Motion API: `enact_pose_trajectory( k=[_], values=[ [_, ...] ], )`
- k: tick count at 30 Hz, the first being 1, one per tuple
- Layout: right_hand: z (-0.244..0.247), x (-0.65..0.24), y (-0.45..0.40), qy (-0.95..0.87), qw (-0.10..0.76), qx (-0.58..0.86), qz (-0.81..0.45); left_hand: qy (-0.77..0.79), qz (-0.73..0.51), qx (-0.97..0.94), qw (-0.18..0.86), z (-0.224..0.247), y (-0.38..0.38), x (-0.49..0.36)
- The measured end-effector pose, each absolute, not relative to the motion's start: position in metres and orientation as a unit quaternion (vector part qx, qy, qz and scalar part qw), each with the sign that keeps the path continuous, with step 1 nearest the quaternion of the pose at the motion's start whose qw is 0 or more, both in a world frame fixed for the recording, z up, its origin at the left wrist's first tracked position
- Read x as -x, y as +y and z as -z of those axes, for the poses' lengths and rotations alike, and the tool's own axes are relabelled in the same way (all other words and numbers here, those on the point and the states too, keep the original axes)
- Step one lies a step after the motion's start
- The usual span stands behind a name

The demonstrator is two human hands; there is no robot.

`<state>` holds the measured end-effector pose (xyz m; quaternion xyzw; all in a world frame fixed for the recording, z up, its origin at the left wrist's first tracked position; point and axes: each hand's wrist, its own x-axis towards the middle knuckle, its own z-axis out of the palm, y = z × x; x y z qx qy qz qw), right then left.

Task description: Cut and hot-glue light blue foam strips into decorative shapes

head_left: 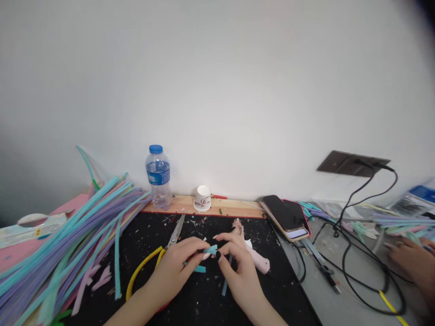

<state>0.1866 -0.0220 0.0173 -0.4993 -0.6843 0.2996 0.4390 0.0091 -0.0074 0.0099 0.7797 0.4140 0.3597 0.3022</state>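
My left hand (183,260) pinches a small turquoise strip piece (211,249) between thumb and fingers above the black mat (204,299). Close on its right, my right hand (238,260) has thumb and index finger closed at the other end of the same piece. Another turquoise strip (200,269) lies on the mat below. Beside my left hand are scissors (176,231) with yellow handles, partly hidden by the hand. A pale pink glue gun (258,260) lies just behind and right of my right hand.
Long pastel strips (84,226) are heaped at the left. A water bottle (158,176) and a paper cup (203,198) stand along the wall. Phones (287,213) and black cables (346,253) lie at the right, with another person's hand (411,258) beyond.
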Motion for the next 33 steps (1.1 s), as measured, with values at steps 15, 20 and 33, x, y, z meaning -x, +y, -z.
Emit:
enact_pose_trajectory(
  k=[15,20,33],
  values=[
    [-0.0211,-0.1854,-0.0231,-0.68,0.429,0.498,-0.324,0.438,-0.379,-0.748,0.325,-0.0119,-0.0093,-0.0115],
    [-0.0197,-0.1874,-0.0219,-0.678,0.435,0.501,-0.315,0.441,-0.377,-0.745,0.329,-0.0116,-0.0081,-0.0123],
    [-0.0179,-0.1887,-0.0189,-0.673,0.437,0.499,-0.327,0.433,-0.364,-0.761,0.317,-0.0083,-0.0074,-0.0113]
  ],
)
